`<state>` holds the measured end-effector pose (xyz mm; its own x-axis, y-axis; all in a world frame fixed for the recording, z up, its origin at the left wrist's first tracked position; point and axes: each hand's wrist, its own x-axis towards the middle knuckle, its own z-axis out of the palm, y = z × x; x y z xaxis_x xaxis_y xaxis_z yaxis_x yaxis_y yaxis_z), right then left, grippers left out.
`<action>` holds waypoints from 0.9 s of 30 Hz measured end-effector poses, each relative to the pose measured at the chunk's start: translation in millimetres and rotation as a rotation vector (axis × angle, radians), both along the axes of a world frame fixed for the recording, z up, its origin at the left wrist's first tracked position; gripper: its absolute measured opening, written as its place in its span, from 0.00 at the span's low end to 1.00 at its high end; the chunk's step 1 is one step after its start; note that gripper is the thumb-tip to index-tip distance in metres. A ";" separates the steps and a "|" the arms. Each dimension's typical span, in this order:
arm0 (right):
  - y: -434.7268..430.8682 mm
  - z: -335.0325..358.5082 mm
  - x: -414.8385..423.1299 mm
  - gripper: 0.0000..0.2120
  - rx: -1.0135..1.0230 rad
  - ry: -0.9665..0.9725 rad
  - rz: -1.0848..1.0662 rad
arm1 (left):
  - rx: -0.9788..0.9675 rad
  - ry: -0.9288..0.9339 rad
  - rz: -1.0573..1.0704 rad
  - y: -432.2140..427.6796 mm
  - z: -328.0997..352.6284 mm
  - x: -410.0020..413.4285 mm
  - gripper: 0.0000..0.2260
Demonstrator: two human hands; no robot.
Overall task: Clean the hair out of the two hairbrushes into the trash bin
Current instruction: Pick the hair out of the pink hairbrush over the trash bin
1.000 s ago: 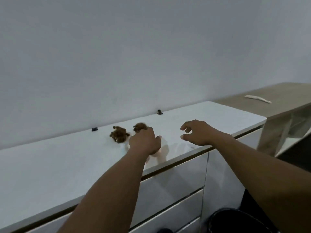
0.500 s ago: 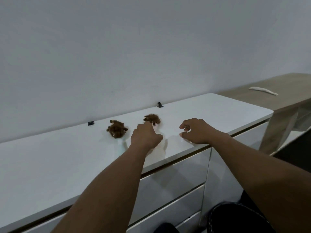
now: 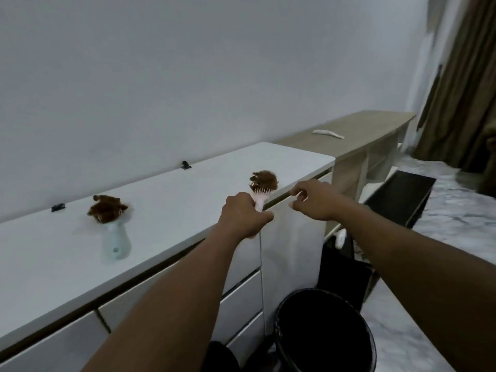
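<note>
left hand grips brush | right hand fingers loose, empty | pinch hair at roots, pull over bin

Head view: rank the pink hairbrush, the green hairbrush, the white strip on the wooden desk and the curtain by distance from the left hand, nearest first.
1. Pink hairbrush: gripped by the left hand at the counter's front edge.
2. Green hairbrush: lying on the counter, to the left.
3. White strip: on the wooden desk past the counter's right end.
4. Curtain: far right.
</note>
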<state>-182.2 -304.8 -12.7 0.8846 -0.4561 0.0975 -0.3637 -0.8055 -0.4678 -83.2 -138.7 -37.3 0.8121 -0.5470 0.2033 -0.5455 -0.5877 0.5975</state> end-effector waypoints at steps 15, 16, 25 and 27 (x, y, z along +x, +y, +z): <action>-85.1 -201.1 -93.5 0.17 0.579 0.068 -0.428 | 0.108 0.295 -0.241 -73.2 -210.5 -83.5 0.16; -86.5 -220.2 -91.8 0.19 0.624 0.071 -0.445 | 0.135 0.306 -0.241 -75.1 -227.0 -82.9 0.15; -85.1 -368.6 -66.2 0.23 1.133 -0.005 -0.622 | 0.279 0.463 -0.284 -90.6 -352.3 -54.7 0.14; -92.3 -394.0 -57.9 0.23 1.212 -0.028 -0.697 | 0.275 0.493 -0.294 -97.1 -375.1 -49.4 0.14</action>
